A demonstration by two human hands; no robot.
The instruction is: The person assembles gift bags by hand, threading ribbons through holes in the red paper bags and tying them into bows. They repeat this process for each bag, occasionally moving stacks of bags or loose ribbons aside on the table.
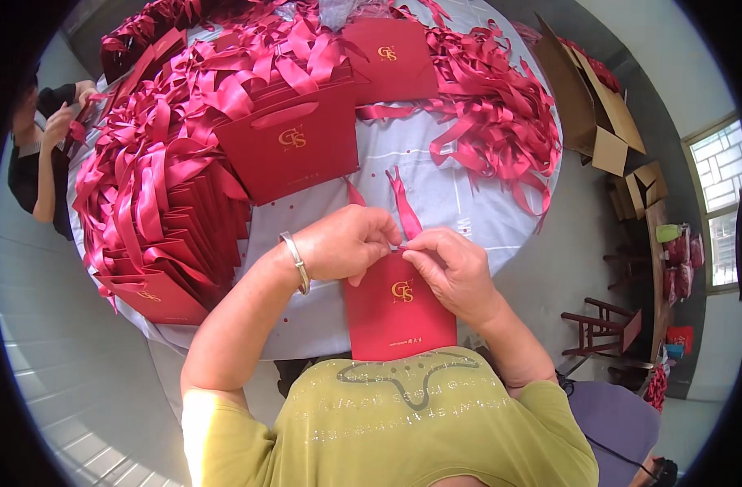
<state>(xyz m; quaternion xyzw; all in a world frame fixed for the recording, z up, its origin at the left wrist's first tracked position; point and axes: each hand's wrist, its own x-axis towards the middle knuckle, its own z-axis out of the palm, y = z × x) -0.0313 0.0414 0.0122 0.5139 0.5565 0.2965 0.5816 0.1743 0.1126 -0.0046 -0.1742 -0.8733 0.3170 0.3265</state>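
Note:
A red paper bag (401, 312) with a gold emblem lies in front of my chest, its lower edge against my shirt. At its top edge my left hand (351, 242), with a bracelet on the wrist, is closed in a pinch on the ribbon. My right hand (452, 268) pinches the ribbon close beside it, thumb and index finger together. A pink-red ribbon (404, 207) stretches up from between the hands onto the cloth. The exact spot where the fingertips meet the ribbon is small and partly hidden.
Finished-looking red bags (290, 146) with ribbon handles crowd the table's left side. A loose ribbon heap (501, 114) lies at the right, near another flat bag (391, 61). A co-worker (46, 146) is at the far left. Cardboard boxes (590, 97) and a stool (602, 326) stand right.

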